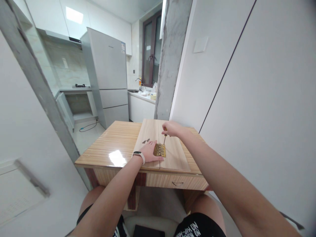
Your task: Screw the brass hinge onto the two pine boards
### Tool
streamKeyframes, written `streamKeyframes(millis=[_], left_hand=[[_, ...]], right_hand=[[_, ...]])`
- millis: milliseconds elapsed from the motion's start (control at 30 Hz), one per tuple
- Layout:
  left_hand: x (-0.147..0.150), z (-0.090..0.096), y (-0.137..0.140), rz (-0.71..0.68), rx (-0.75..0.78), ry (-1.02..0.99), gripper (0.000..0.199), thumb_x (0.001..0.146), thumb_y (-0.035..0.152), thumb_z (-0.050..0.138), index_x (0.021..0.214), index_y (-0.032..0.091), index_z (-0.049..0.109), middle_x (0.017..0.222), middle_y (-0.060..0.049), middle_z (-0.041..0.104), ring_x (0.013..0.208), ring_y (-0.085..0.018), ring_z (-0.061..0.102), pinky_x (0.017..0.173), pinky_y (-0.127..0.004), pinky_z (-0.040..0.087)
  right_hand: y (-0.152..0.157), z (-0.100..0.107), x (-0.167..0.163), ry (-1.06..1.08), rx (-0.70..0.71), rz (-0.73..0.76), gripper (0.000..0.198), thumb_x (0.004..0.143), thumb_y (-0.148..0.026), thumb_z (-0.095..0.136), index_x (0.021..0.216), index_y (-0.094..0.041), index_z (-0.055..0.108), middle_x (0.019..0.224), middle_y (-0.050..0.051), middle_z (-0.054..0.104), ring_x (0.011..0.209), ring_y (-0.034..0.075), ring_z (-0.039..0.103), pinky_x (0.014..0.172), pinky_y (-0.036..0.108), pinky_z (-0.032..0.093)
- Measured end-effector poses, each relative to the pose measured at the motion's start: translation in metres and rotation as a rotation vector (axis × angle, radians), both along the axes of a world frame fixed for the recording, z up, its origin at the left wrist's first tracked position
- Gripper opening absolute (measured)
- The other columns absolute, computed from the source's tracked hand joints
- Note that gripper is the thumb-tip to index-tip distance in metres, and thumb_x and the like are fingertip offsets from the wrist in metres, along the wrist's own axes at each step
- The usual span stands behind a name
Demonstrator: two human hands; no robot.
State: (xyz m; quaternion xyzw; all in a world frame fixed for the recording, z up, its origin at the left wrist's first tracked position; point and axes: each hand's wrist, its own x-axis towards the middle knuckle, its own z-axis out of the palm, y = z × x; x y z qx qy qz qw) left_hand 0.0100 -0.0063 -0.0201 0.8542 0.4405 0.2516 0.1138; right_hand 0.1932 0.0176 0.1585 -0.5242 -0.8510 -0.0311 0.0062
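Head cam: R hand [170, 127] has fingers curled tight, pinching screwdriver [165, 139] handle, tip down at top R corner of brass hinge [160, 150], which lies across seam btwn two wood boards [174, 159] on desk [103, 144]. L hand [148, 152] rests flat, thumb & index spread around hinge's L edge, w/ loose screws [144, 142] just beyond.

Wooden table [116, 138], as I see it remotely: its striped, glossy top extends either side of the brass hinge [160, 150]. Two pale boards [176, 158] lie on it, their seam beneath the hinge; small dark screws [144, 142] rest on one board, beyond and left of the hinge.
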Motion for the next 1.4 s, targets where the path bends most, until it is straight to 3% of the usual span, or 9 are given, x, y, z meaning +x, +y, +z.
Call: streamKeyframes(millis=[100, 267, 400, 567, 800, 900, 1067, 1267, 1400], left_hand=[[-0.001, 0.000, 0.000, -0.002, -0.004, 0.001, 0.114, 0.060, 0.085, 0.069, 0.144, 0.013, 0.043, 0.142, -0.021, 0.054, 0.136, -0.039, 0.047, 0.115, -0.046, 0.034], [-0.001, 0.001, -0.001, -0.016, 0.007, 0.004, 0.111, 0.062, 0.084, 0.068, 0.143, 0.013, 0.044, 0.141, -0.021, 0.055, 0.134, -0.038, 0.048, 0.114, -0.046, 0.035], [0.000, 0.003, -0.003, -0.011, -0.006, 0.006, 0.109, 0.062, 0.082, 0.070, 0.143, 0.014, 0.043, 0.140, -0.021, 0.055, 0.135, -0.038, 0.048, 0.113, -0.045, 0.035], [0.000, 0.004, -0.003, -0.014, -0.004, 0.013, 0.110, 0.063, 0.083, 0.068, 0.144, 0.013, 0.042, 0.143, -0.021, 0.054, 0.136, -0.038, 0.047, 0.115, -0.045, 0.034], [0.000, -0.001, -0.001, -0.012, -0.006, 0.032, 0.111, 0.064, 0.085, 0.065, 0.146, 0.014, 0.041, 0.143, -0.020, 0.053, 0.138, -0.038, 0.044, 0.116, -0.045, 0.033], [0.000, -0.001, -0.001, -0.014, -0.003, 0.029, 0.112, 0.064, 0.084, 0.065, 0.147, 0.013, 0.040, 0.143, -0.020, 0.053, 0.139, -0.037, 0.044, 0.116, -0.045, 0.032], [0.000, 0.001, -0.002, -0.015, 0.001, 0.033, 0.113, 0.065, 0.085, 0.064, 0.147, 0.011, 0.039, 0.144, -0.021, 0.053, 0.138, -0.038, 0.045, 0.116, -0.045, 0.032], [0.000, 0.000, -0.002, -0.012, -0.001, 0.043, 0.113, 0.064, 0.086, 0.064, 0.147, 0.012, 0.039, 0.144, -0.021, 0.053, 0.138, -0.038, 0.044, 0.116, -0.046, 0.033], [0.001, 0.000, -0.001, -0.012, 0.004, 0.053, 0.114, 0.064, 0.087, 0.062, 0.147, 0.013, 0.039, 0.146, -0.020, 0.051, 0.139, -0.037, 0.043, 0.117, -0.045, 0.033]], right_hand=[[0.002, -0.003, 0.008, -0.007, 0.037, -0.014, 0.026, 0.091, -0.044, 0.067, 0.082, -0.020, 0.071, 0.080, 0.007, 0.075, 0.078, 0.020, 0.069, 0.069, 0.027, 0.043], [0.004, -0.007, 0.010, 0.011, 0.015, 0.064, 0.020, 0.079, -0.022, 0.077, 0.097, -0.022, 0.071, 0.107, 0.007, 0.075, 0.095, 0.021, 0.067, 0.073, 0.025, 0.044], [-0.001, -0.006, 0.005, 0.010, -0.008, 0.026, 0.008, 0.085, -0.025, 0.074, 0.090, -0.021, 0.069, 0.098, 0.005, 0.076, 0.084, 0.017, 0.069, 0.068, 0.024, 0.041], [-0.003, -0.008, 0.008, 0.016, 0.062, -0.033, 0.026, 0.091, -0.046, 0.067, 0.085, -0.020, 0.066, 0.090, 0.008, 0.075, 0.080, 0.020, 0.069, 0.067, 0.027, 0.040], [-0.005, -0.009, 0.015, 0.082, 0.008, 0.027, 0.021, 0.081, -0.012, 0.071, 0.098, -0.020, 0.063, 0.108, 0.007, 0.073, 0.096, 0.020, 0.064, 0.069, 0.024, 0.040], [-0.003, -0.011, 0.015, 0.079, 0.050, 0.027, 0.010, 0.086, -0.021, 0.070, 0.093, -0.021, 0.063, 0.105, 0.006, 0.073, 0.093, 0.020, 0.064, 0.070, 0.026, 0.039], [0.001, -0.017, 0.017, 0.069, 0.114, -0.006, 0.018, 0.090, -0.038, 0.068, 0.090, -0.022, 0.062, 0.101, 0.009, 0.072, 0.091, 0.022, 0.064, 0.070, 0.029, 0.038], [0.001, -0.017, 0.021, 0.141, 0.031, 0.022, 0.019, 0.084, -0.014, 0.066, 0.101, -0.019, 0.060, 0.111, 0.010, 0.070, 0.096, 0.019, 0.063, 0.074, 0.025, 0.042], [-0.003, -0.014, 0.020, 0.158, 0.041, 0.011, 0.011, 0.088, -0.019, 0.067, 0.097, -0.020, 0.061, 0.104, 0.007, 0.072, 0.092, 0.019, 0.064, 0.071, 0.025, 0.040]])
